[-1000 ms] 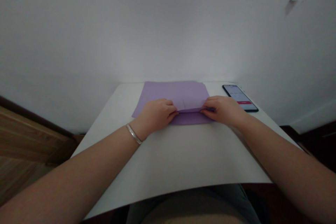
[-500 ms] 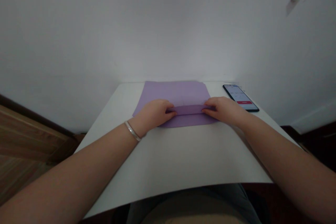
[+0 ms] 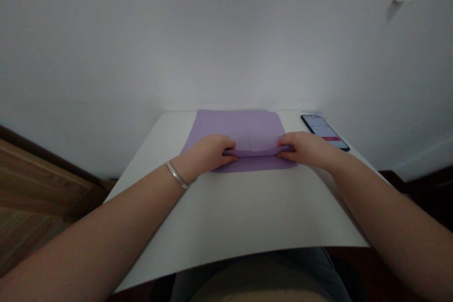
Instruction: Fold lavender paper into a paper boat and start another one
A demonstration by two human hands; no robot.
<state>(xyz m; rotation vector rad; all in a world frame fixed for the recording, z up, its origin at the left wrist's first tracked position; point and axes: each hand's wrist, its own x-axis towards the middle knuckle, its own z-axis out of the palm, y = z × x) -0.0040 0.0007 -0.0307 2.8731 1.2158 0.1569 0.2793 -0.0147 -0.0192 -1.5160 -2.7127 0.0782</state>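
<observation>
A folded sheet of purple paper (image 3: 244,125) lies toward the back of the white table, with further purple paper beneath its near edge. My left hand (image 3: 212,151) pinches the near fold at its left end, thumb below and fingers above. At the right end of the same fold, my right hand (image 3: 300,148) pinches it in a like way. Between the hands the folded edge runs as a narrow, slightly raised band. A faint vertical crease shows near the middle of the sheet. The fingertips partly cover both ends of the fold.
A phone (image 3: 325,132) with a lit screen lies on the right side of the white table (image 3: 247,217), close to my right hand. A pale wall (image 3: 226,37) rises behind the table. Wooden furniture (image 3: 42,184) stands at the lower left.
The narrow folded band has tilted toward me and now looks thinner. My right hand has shifted slightly right along the fold, while my left hand stays nearly in place.
</observation>
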